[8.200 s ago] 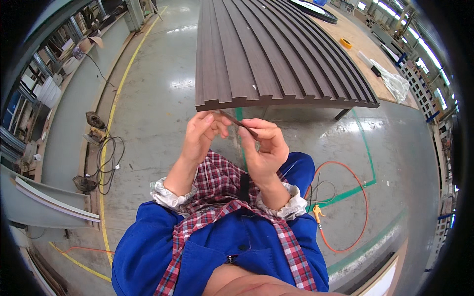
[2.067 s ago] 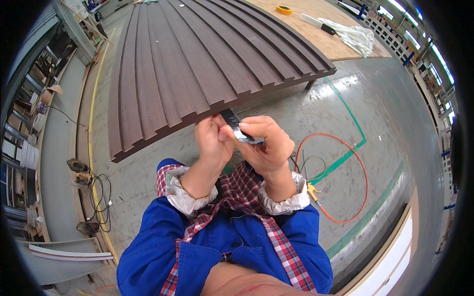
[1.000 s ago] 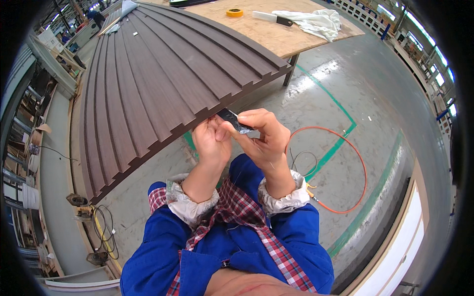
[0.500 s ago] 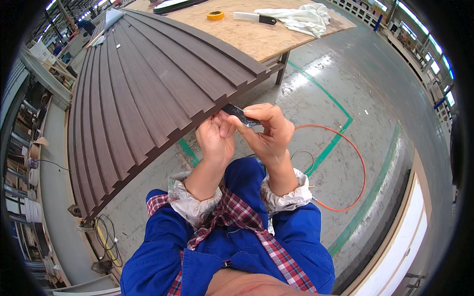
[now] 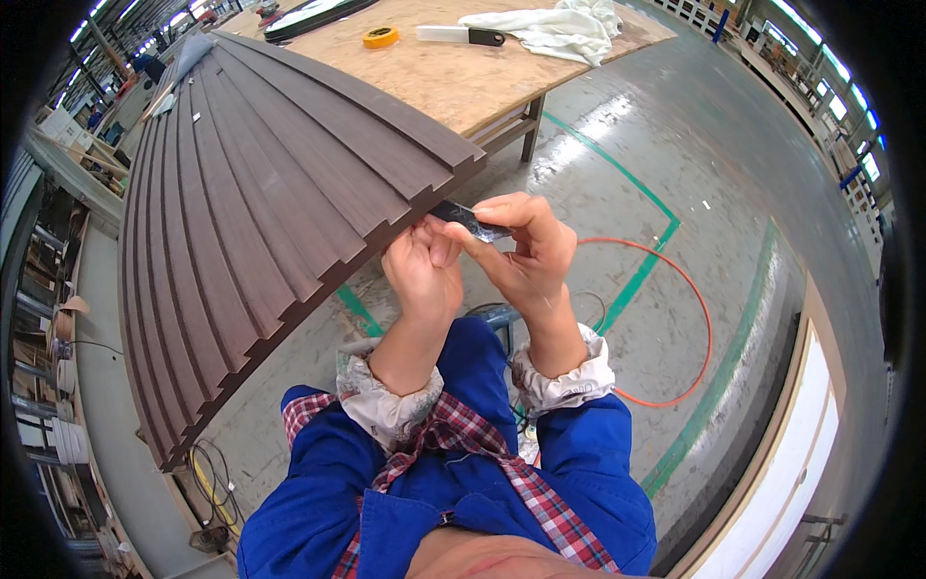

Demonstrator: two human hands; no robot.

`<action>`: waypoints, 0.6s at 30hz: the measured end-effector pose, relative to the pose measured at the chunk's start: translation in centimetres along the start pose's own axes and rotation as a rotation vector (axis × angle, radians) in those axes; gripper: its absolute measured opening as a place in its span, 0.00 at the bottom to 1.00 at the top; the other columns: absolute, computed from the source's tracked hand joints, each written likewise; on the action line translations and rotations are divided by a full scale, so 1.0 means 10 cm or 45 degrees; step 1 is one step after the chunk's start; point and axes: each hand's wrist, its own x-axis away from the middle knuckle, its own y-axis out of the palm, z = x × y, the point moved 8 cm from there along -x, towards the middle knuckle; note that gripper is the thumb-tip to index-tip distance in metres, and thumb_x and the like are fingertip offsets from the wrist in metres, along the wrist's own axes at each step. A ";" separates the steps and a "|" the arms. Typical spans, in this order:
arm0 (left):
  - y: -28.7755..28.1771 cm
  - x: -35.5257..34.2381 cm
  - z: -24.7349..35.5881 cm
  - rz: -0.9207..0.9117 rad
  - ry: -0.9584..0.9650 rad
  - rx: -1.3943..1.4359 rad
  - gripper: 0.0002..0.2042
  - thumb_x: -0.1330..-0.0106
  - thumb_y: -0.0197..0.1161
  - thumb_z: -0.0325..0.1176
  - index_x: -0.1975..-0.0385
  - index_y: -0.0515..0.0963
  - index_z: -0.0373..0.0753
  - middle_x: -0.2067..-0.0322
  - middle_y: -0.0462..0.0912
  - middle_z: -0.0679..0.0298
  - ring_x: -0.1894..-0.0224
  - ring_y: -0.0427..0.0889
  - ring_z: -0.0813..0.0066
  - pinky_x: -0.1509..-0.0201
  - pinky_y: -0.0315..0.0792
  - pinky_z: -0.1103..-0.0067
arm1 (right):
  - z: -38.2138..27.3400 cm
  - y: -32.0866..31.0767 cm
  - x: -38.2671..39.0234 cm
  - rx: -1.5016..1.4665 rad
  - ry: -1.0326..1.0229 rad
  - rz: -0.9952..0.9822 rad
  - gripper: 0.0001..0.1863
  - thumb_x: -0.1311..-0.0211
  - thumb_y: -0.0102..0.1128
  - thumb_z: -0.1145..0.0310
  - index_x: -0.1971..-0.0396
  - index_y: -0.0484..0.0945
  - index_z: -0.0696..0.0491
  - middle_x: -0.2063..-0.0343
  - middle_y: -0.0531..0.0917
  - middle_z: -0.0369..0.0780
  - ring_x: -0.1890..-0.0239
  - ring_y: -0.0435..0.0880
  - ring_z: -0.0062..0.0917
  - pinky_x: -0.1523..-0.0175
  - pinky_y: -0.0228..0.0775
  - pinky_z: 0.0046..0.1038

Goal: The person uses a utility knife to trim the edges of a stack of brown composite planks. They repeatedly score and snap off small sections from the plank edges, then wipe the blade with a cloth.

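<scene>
A large dark brown ribbed panel (image 5: pixel 280 164) slants across the left and middle, its stepped end facing me. Between thumb and fingers, my right hand (image 5: pixel 529 246) pinches a small flat black piece (image 5: pixel 473 220) with a shiny, clear-looking end. The far end of this piece reaches the panel's edge and passes partly out of sight beneath it. Close beside it, my left hand (image 5: pixel 422 270) is closed, palm up, its curled fingertips at the panel's lower edge. Whatever those fingers hold, if anything, is hidden.
On the wooden table (image 5: pixel 453 82) behind the panel lie a yellow tape roll (image 5: pixel 381 38), a scraper-like blade with black handle (image 5: pixel 461 36) and a white cloth (image 5: pixel 564 27). An orange hose (image 5: pixel 709 328) curls over the floor at right. Shelving (image 5: pixel 43 338) lines the left.
The panel and table appear shifted slightly left in the picture. My hands stay at the panel's edge, the right one still pinching the black piece at a slightly different tilt.
</scene>
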 end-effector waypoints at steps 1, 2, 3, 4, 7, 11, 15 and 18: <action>0.00 -0.02 -0.04 0.007 -0.021 0.043 0.11 0.27 0.42 0.34 0.61 0.71 0.37 0.79 0.67 0.72 0.84 0.59 0.89 0.82 0.55 0.89 | 0.02 -0.02 -0.01 0.006 0.009 -0.002 0.15 0.56 0.74 0.77 0.70 0.75 0.60 0.71 0.82 0.43 0.71 0.83 0.19 0.70 0.78 0.19; 0.00 -0.03 -0.09 0.015 -0.042 0.085 0.10 0.27 0.42 0.34 0.62 0.71 0.37 0.79 0.67 0.72 0.84 0.59 0.89 0.82 0.55 0.89 | 0.05 -0.04 -0.02 0.012 0.019 -0.003 0.15 0.56 0.74 0.77 0.70 0.75 0.60 0.71 0.82 0.43 0.71 0.83 0.19 0.70 0.78 0.19; 0.00 -0.05 -0.14 0.023 -0.064 0.128 0.10 0.27 0.42 0.34 0.62 0.71 0.37 0.79 0.67 0.72 0.84 0.59 0.89 0.82 0.55 0.89 | 0.08 -0.06 -0.02 0.018 0.029 -0.005 0.15 0.56 0.74 0.77 0.70 0.75 0.60 0.71 0.82 0.43 0.71 0.83 0.19 0.70 0.78 0.19; 0.02 -0.06 -0.17 0.042 -0.080 0.148 0.10 0.27 0.42 0.33 0.62 0.71 0.37 0.79 0.67 0.72 0.84 0.59 0.89 0.82 0.55 0.89 | 0.11 -0.09 -0.03 -0.006 0.045 0.009 0.15 0.55 0.73 0.77 0.70 0.75 0.60 0.71 0.82 0.43 0.71 0.82 0.19 0.70 0.78 0.19; 0.07 -0.10 -0.24 0.065 -0.098 0.184 0.10 0.27 0.42 0.33 0.63 0.71 0.37 0.79 0.67 0.71 0.84 0.59 0.89 0.82 0.55 0.88 | 0.18 -0.15 -0.06 -0.031 0.056 0.028 0.15 0.55 0.73 0.78 0.69 0.75 0.61 0.71 0.82 0.42 0.70 0.82 0.19 0.69 0.78 0.18; 0.11 -0.16 -0.34 0.136 -0.126 0.077 0.10 0.27 0.41 0.34 0.64 0.71 0.38 0.80 0.67 0.71 0.85 0.59 0.88 0.83 0.55 0.88 | 0.29 -0.25 -0.09 -0.024 0.067 0.052 0.15 0.54 0.72 0.78 0.68 0.74 0.61 0.71 0.82 0.41 0.70 0.82 0.18 0.69 0.78 0.17; 0.12 -0.22 -0.49 0.166 -0.183 0.051 0.12 0.26 0.40 0.34 0.67 0.70 0.38 0.80 0.69 0.70 0.86 0.59 0.88 0.83 0.55 0.87 | 0.41 -0.34 -0.05 -0.098 0.178 0.105 0.16 0.54 0.72 0.79 0.66 0.74 0.62 0.70 0.82 0.40 0.69 0.82 0.17 0.70 0.78 0.17; 0.06 -0.23 -0.65 0.118 -0.299 0.102 0.13 0.27 0.44 0.37 0.71 0.70 0.38 0.82 0.72 0.67 0.89 0.58 0.85 0.84 0.52 0.85 | 0.56 -0.45 0.06 -0.074 0.433 0.167 0.14 0.51 0.69 0.81 0.65 0.74 0.62 0.69 0.81 0.40 0.70 0.82 0.18 0.68 0.79 0.18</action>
